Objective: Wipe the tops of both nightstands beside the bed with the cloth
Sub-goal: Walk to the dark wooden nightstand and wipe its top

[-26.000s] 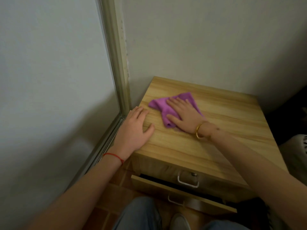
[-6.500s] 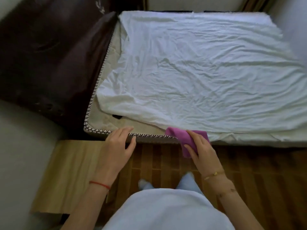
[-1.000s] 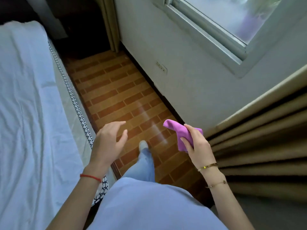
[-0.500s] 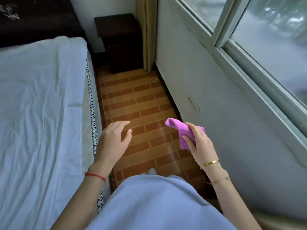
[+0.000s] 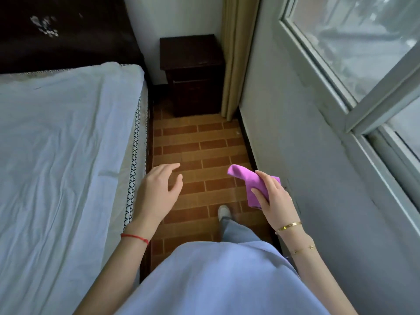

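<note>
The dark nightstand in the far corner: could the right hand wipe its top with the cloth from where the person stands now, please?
Probably not yet. The dark nightstand stands well beyond the right hand, which holds the cloth over the bare brick floor. Nothing blocks the aisle.

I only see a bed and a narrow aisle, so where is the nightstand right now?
The dark nightstand stands at the far end of the aisle, upper middle of the head view, between the bed on its left and the curtain on its right.

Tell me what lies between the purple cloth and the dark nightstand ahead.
Nothing visible does. The purple cloth is held in the right hand; bare brick-pattern tile floor runs straight to the dark wooden nightstand, between the white-sheeted bed and the grey wall.
</note>
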Demonstrator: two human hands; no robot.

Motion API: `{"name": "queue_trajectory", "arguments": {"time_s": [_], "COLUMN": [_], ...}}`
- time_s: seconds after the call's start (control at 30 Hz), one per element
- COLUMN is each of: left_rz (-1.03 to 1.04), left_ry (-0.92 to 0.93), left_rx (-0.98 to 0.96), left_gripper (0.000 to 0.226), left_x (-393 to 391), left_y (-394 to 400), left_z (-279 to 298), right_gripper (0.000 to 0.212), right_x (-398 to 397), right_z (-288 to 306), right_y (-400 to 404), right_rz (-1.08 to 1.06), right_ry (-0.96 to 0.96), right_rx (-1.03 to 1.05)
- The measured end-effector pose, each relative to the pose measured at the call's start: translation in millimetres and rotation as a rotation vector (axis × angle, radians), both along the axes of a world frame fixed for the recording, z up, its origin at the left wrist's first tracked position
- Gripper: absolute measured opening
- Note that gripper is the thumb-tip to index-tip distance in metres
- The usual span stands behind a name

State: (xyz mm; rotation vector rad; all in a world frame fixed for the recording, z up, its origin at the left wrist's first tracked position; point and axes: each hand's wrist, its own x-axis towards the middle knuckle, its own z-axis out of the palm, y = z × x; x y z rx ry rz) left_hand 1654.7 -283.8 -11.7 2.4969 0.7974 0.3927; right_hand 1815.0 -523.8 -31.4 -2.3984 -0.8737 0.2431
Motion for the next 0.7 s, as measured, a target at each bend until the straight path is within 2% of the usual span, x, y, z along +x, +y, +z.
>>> {"name": "queue_trajectory", "arguments": {"time_s": [0.3, 0.7], "left_rz": [0.136, 0.267], "left_ry": [-0.027, 0.013], "left_rx": [0.032, 0.011], "left_gripper": [0.03, 0.03], "left_x": [156, 305], "left_y": [97, 270], "left_z": [18, 4], "right_gripper": [0.045, 0.048], "right_x": [190, 357], "right_z": [22, 0], "right_y": [123, 326], "right_rz": [0.134, 0.236], "right_ry": [-0.038, -0.034], "right_rx": [0.008, -0.014]}}
